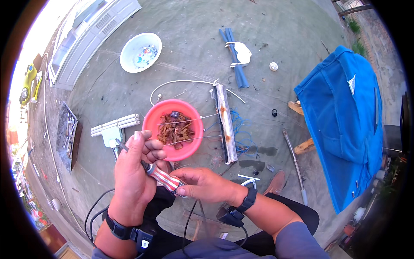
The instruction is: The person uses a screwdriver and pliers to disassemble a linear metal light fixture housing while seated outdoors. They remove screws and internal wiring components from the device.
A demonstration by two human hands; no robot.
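A screwdriver-like tool with a red-and-white striped handle (166, 178) and a black collar lies across both hands, low in the middle. My right hand (204, 184) is closed round the handle's end, thumb on top. My left hand (137, 169), palm turned up and fingers curled, holds the tool toward its shaft; a thin dark metal end shows beyond the thumb. Just past my left fingers sits a pink basin (196, 149) with brownish and copper-coloured scraps (176, 129) and a small dark block. Two thin wires reach over it from a long silvery, rust-stained bar (227, 125).
A white basin (129, 56) with small bits stands farther off. Blue tubes (237, 60), tangled blue wires (243, 131) and a light-green device with white rods (113, 134) lie around. Blue cloth over a wooden-legged seat (340, 116) is at right, near a metal rod (295, 166).
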